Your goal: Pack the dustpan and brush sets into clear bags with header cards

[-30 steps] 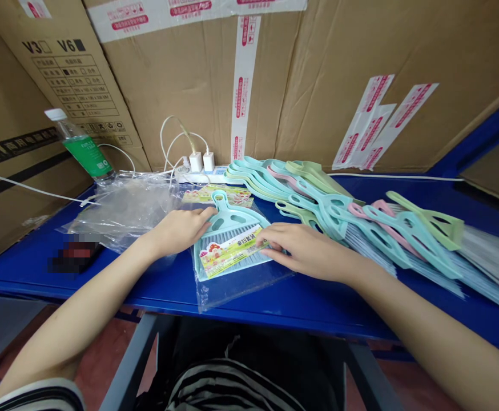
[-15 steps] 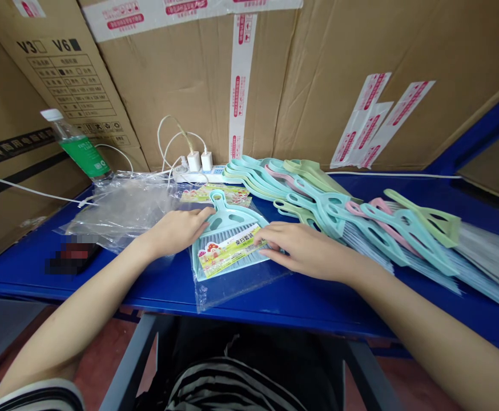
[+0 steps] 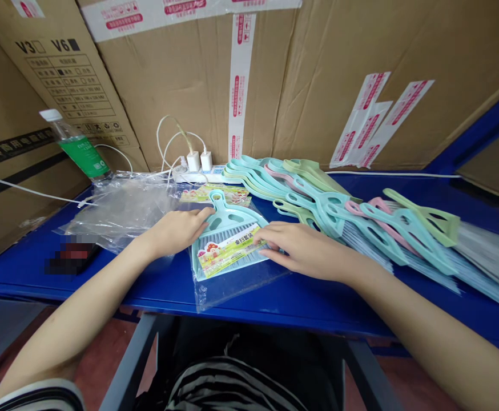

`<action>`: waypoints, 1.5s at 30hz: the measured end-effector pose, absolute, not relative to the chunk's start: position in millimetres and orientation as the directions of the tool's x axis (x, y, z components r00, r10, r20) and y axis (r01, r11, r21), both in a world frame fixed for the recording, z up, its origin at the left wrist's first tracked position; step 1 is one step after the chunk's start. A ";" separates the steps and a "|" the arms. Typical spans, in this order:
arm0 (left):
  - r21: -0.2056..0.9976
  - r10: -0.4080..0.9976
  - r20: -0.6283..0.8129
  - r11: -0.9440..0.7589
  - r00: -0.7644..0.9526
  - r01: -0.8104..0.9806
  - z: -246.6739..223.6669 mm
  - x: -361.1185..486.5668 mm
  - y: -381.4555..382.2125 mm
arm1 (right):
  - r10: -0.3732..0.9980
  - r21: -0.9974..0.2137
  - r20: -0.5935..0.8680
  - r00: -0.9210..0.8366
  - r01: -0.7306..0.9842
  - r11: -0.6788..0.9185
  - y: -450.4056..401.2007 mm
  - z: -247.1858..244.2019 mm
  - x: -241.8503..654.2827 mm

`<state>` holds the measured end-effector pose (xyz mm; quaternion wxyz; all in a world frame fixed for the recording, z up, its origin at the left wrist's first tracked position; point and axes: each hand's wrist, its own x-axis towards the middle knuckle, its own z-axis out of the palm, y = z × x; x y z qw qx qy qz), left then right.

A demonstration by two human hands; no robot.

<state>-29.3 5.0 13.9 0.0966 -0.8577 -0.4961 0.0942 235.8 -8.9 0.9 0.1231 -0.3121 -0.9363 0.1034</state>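
A mint-green plastic dustpan [image 3: 232, 219] lies on a clear plastic bag [image 3: 232, 291], with a small brush and a printed paper card [image 3: 228, 252] on top of it. My left hand [image 3: 176, 231] presses against the dustpan's left side, its fingertips near the handle. My right hand [image 3: 296, 250] lies on the right side, its fingertips on the card. The brush bristles are partly hidden by the card. To the right of my right hand lies a stack of mint, pink and green dustpans and brushes [image 3: 361, 222].
On the blue table [image 3: 309, 302] are loose plastic bags [image 3: 121, 211], a stack of cards [image 3: 215, 195], a power strip with chargers [image 3: 198, 174], a green-labelled bottle [image 3: 78, 145] and a blurred dark object [image 3: 72, 257]. Cardboard boxes [image 3: 168, 85] stand behind.
The view has shifted slightly to the left. My hands and the dustpan set stay almost where they were.
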 end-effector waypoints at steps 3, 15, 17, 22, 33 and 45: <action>-0.251 0.866 -0.058 -0.494 0.497 0.832 13.8 -29.9 5.3 | 0.609 -0.276 0.166 -0.776 0.556 0.784 -8.5 0.9 235.7; -0.239 0.886 -0.128 -0.463 0.445 0.854 18.1 -25.7 3.5 | 0.617 -0.270 0.149 -0.773 0.568 0.777 -9.3 2.1 235.8; -0.238 0.884 -0.117 -0.467 0.452 0.852 17.9 -26.2 3.6 | 0.616 -0.265 0.146 -0.774 0.570 0.778 -9.3 2.1 235.9; -0.234 0.880 -0.105 -0.474 0.463 0.849 16.7 -27.3 5.2 | 0.618 -0.262 0.143 -0.773 0.572 0.777 -9.3 1.4 236.1; -0.231 0.878 -0.111 -0.479 0.466 0.847 16.9 -27.1 4.0 | 0.605 -0.261 0.173 -0.777 0.556 0.789 -7.7 1.3 235.0; -0.254 0.886 -0.129 -0.464 0.446 0.849 18.4 -25.3 3.0 | 0.614 -0.294 0.192 -0.766 0.552 0.780 -7.0 0.4 235.8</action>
